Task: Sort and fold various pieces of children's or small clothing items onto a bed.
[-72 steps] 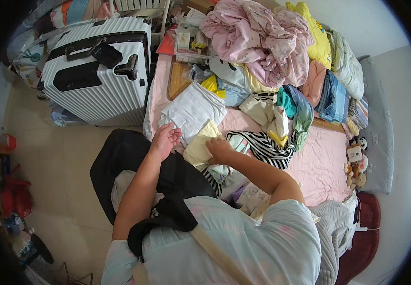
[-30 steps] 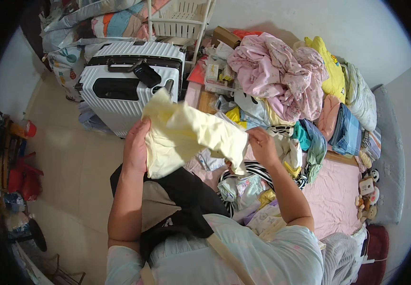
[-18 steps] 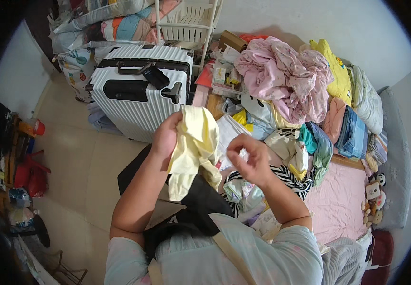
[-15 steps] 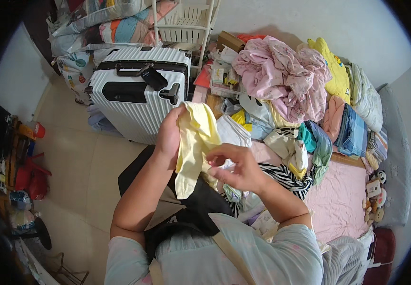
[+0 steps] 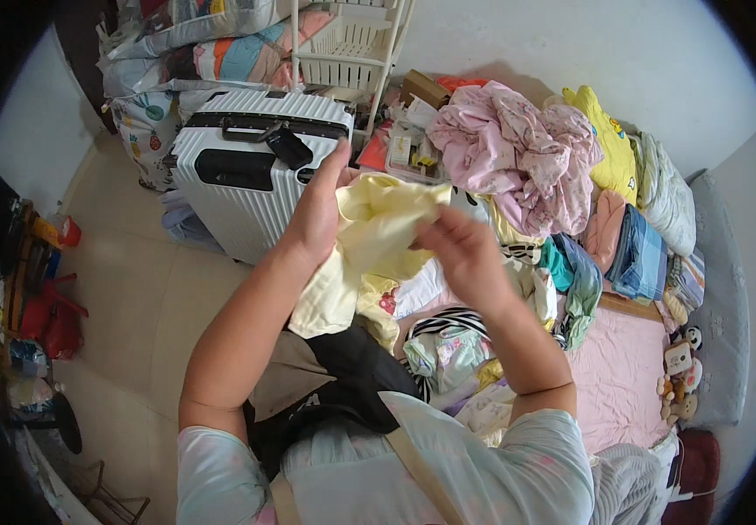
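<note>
A small pale yellow garment is held up in front of me, stretched between both hands. Its exact kind is unclear; one part hangs down at the left, and a lower fold carries a small red print. My left hand is closed on its left side, the fingers partly hidden behind the fabric. With somewhat blurred fingers, my right hand pinches the garment's right edge. Just beyond and below the right hand lie loose clothes, among them a black-and-white striped piece and a pale green printed piece.
A white ribbed suitcase stands at the far left before a white rack. On the bed are a crumpled pink floral sheet, folded blue clothes and several plush toys. A red stool is at left.
My right hand has moved up and now grips the garment's edge, pulling it to the right. The garment has gone from hanging down to spread sideways between both hands.
</note>
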The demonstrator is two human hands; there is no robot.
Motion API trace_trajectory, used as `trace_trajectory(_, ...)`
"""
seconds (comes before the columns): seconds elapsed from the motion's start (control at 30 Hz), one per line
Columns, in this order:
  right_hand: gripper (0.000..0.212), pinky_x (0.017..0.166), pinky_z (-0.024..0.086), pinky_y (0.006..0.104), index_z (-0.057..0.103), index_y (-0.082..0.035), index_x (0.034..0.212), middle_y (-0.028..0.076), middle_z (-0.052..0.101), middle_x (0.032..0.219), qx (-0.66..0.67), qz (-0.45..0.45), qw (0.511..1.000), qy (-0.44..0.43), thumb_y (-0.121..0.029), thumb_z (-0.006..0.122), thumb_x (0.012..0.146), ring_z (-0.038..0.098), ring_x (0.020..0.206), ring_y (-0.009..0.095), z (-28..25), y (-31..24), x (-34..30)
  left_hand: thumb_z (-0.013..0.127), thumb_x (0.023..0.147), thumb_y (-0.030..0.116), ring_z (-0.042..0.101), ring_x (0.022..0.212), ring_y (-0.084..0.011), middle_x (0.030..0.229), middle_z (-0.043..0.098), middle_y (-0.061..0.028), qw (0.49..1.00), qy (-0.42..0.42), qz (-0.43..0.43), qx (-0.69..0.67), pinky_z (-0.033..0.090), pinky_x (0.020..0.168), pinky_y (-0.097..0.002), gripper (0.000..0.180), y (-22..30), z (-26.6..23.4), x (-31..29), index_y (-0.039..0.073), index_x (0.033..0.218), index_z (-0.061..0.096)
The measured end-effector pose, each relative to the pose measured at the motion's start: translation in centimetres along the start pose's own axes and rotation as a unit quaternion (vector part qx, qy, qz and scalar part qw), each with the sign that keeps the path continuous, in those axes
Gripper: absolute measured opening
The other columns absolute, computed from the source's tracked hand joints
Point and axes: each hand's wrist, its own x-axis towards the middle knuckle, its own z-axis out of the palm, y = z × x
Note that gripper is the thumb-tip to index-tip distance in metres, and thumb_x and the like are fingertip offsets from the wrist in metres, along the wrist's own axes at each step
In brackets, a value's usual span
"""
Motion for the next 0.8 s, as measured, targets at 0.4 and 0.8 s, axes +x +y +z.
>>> trace_trajectory(0.4, 0.028, 0.082, 0.048, 0.032, 0.055, 0.0, 0.111, 0.012, 0.06, 0.106, 0.005, -0.127, 0.946, 0.299, -0.016, 0.042, 0.093, 0.059, 0.094, 0.021, -18.0, -9.4, 7.0, 0.07, 0.077, 0.021, 0.057, 0.072, -0.0101, 0.08, 0.063, -0.0044, 0.733, 0.025, 0.129, 0.668, 0.046, 0.066, -0.0261, 0.029, 15.0, -4.7, 0.9, -0.002, 0.093, 0.062)
trace_trajectory(0.8, 0.04, 0.077, 0.046, 0.0269, 0.056, -0.002, 0.109, 0.004, 0.061, 0.094, -0.298, -0.23, 0.914, 0.151, -0.026, 0.068, 0.079, 0.059, 0.084, 0.014, -20.0, -19.1, 3.9, 0.047, 0.093, 0.016, 0.055, 0.09, -0.0074, 0.094, 0.061, -0.0048, 0.501, 0.157, 0.576, 0.626, 0.044, 0.079, -0.0268, 0.02, 21.5, -2.9, -0.2, 0.002, 0.103, 0.057)
